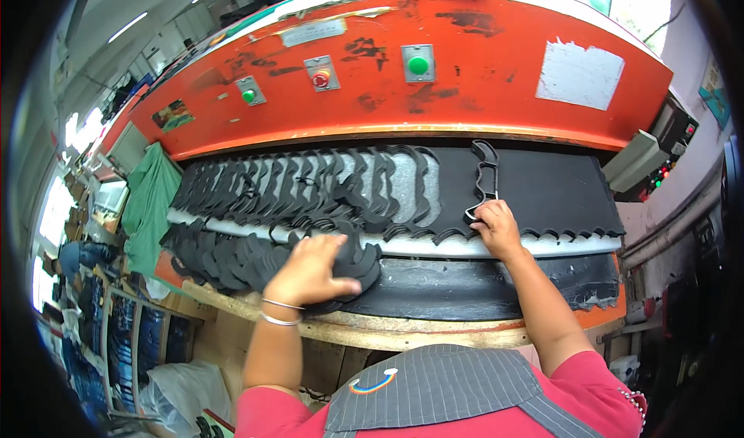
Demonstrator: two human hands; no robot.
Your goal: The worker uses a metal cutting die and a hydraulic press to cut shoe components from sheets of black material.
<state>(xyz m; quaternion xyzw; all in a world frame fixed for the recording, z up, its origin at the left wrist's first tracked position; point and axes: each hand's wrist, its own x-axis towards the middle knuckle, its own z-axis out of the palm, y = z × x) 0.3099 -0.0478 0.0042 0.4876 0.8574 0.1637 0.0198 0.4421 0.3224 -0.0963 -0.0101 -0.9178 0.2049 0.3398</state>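
Note:
My right hand (497, 229) grips the near end of a cutting die (486, 159), a narrow wavy metal frame. The die lies on the uncut part of a black foam sheet (554, 194). Left of it, the same sheet is cut into wavy scraps (360, 182), with pale board showing through the gaps. Over a pile of curved black foam pieces (240, 263) at the front left is my left hand (310, 271), thumb and fingers apart. Slight blur and the angle hide whether its fingertips touch the pieces.
An orange press beam (496, 66) with green buttons (418, 66) and a red one (321, 79) spans the far side. A white board edge (465, 246) runs under the sheet, above a black ledge (442, 287). Green cloth (151, 198) hangs at left; a person (85, 260) is beyond.

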